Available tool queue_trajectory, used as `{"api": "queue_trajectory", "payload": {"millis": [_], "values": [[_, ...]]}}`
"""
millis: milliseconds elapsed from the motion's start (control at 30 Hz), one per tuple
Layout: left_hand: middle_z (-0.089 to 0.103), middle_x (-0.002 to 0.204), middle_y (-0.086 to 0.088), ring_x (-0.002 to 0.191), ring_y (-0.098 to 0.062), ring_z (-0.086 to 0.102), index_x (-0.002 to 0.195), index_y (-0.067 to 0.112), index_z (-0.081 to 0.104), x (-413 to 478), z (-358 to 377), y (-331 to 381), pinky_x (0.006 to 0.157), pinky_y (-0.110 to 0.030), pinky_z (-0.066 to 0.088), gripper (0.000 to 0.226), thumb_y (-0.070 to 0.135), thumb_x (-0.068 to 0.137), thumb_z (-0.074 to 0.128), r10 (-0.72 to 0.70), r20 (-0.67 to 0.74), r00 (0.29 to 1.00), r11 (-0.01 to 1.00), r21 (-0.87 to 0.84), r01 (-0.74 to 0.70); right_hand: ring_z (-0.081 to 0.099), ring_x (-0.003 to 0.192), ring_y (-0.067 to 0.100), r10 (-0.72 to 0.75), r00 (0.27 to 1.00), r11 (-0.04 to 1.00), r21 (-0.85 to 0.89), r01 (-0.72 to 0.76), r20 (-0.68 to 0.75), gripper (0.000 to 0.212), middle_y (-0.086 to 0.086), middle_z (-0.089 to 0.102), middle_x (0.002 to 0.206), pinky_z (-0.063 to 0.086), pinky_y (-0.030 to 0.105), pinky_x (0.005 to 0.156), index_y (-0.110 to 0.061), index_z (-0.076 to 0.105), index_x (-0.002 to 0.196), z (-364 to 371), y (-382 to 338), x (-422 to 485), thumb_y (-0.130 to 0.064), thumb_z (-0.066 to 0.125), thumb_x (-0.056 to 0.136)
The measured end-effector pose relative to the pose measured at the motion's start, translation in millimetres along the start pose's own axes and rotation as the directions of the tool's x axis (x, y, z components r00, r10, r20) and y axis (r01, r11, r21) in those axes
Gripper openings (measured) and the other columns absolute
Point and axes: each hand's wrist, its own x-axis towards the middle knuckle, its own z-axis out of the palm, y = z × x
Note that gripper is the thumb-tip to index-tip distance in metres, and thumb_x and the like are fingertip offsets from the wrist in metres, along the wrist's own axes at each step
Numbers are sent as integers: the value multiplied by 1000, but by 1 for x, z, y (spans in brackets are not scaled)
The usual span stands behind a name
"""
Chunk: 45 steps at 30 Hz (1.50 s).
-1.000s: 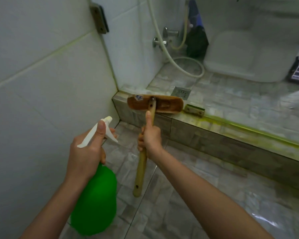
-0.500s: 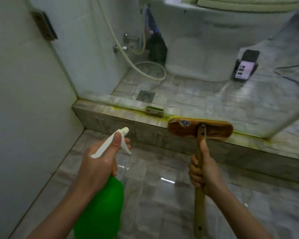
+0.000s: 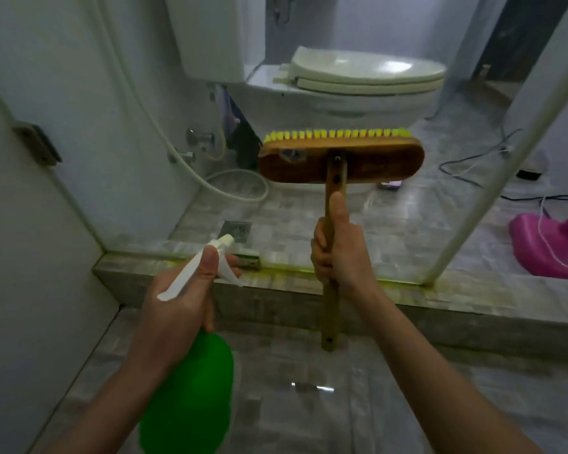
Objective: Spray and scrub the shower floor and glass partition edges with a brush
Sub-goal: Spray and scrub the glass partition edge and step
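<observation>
At about ten o'clock in your view a metal hinge plate [image 3: 36,144] sits on the white wall. A pale hose [image 3: 236,172] runs down past it and loops on the tiled floor behind the glass.

Your left hand [image 3: 177,306], at seven o'clock, wraps round the neck of the green spray bottle [image 3: 191,394]. Its thumb lies along the white trigger head [image 3: 181,283], whose nozzle points toward twelve, over the raised tiled curb [image 3: 473,322]. Just past the nozzle a square drain [image 3: 236,229] sits in the floor on the far side of the glass. Yellow-green residue [image 3: 397,282] lines the foot of the glass along the curb top.

Your right hand [image 3: 340,257], near the centre, grips the wooden handle of the brush [image 3: 341,162] in a fist, thumb pressed up along the shaft. The brush is raised clear of floor and curb, with its head at twelve o'clock. Its wooden back faces you and its yellow bristles face away, toward the toilet [image 3: 358,80]. You cannot tell whether the bristles touch the glass.

At two o'clock the white edge strip of the glass partition [image 3: 512,142] slants down to the curb. Beyond it, at three o'clock, a pink plastic object [image 3: 551,250] and some cables [image 3: 466,162] lie on the floor.
</observation>
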Motion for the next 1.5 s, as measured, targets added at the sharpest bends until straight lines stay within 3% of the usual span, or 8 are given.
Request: {"api": "queue_trajectory", "payload": {"millis": [200,400,567,767,900,1100,1267,1500], "values": [[66,73,-35,31,-13,40,73,29,78,23,-14,67,37,-22,36,55,72,90,49,90,-52,995,984,-147,-97,26,36,12,104,988,983,-138,-120,-114,63,-3,31,43,25,18,38,-24,37,47,-30,21,-37,-79,39,78],[67,71,-31,32,-13,42,72,17,75,50,-9,121,38,-24,37,62,69,90,46,191,-76,979,960,-192,-202,22,35,13,-76,991,996,26,80,-105,65,1,26,46,22,17,38,-17,34,54,-26,-76,5,-76,37,82],[61,68,-36,31,-13,39,74,20,75,69,-2,157,35,-20,33,79,94,69,48,261,-68,963,926,-263,-270,22,36,13,-5,988,999,-38,-1,-156,59,-1,28,44,21,20,40,-21,35,48,-21,-78,-6,-71,37,79],[52,42,-12,31,-5,40,91,30,79,78,-12,239,36,-14,34,89,103,57,41,173,-103,980,962,-197,-190,24,35,9,-181,969,983,10,185,-169,58,-3,30,45,22,17,37,-22,39,50,-5,-203,38,-70,42,83],[60,57,-29,32,-11,40,82,49,79,84,-33,314,38,-15,33,62,99,62,46,114,-83,990,960,-248,-131,28,34,9,-20,974,1000,2,21,-224,68,-5,33,42,25,17,37,-24,44,45,-4,-230,14,-90,51,57],[66,72,-33,35,-18,41,88,53,77,83,-62,409,43,-18,35,57,96,70,43,55,-79,995,972,-223,-71,26,35,7,-151,967,985,53,166,-206,57,-8,33,43,24,16,37,-24,41,52,20,-394,51,-76,43,76],[66,75,-32,32,-18,40,97,52,78,81,-81,491,42,-16,33,57,94,71,49,67,-109,992,955,-280,-95,30,34,7,73,956,994,-58,-93,-285,71,-4,34,43,26,17,35,-20,43,52,12,-406,5,-90,45,60],[51,44,-16,34,-5,39,91,37,80,76,-108,594,39,-13,34,75,97,67,43,52,-116,992,977,-201,-75,29,36,10,-64,976,994,-100,44,-207,51,-1,34,45,25,20,38,-21,41,51,38,-556,44,-51,35,92]]}}
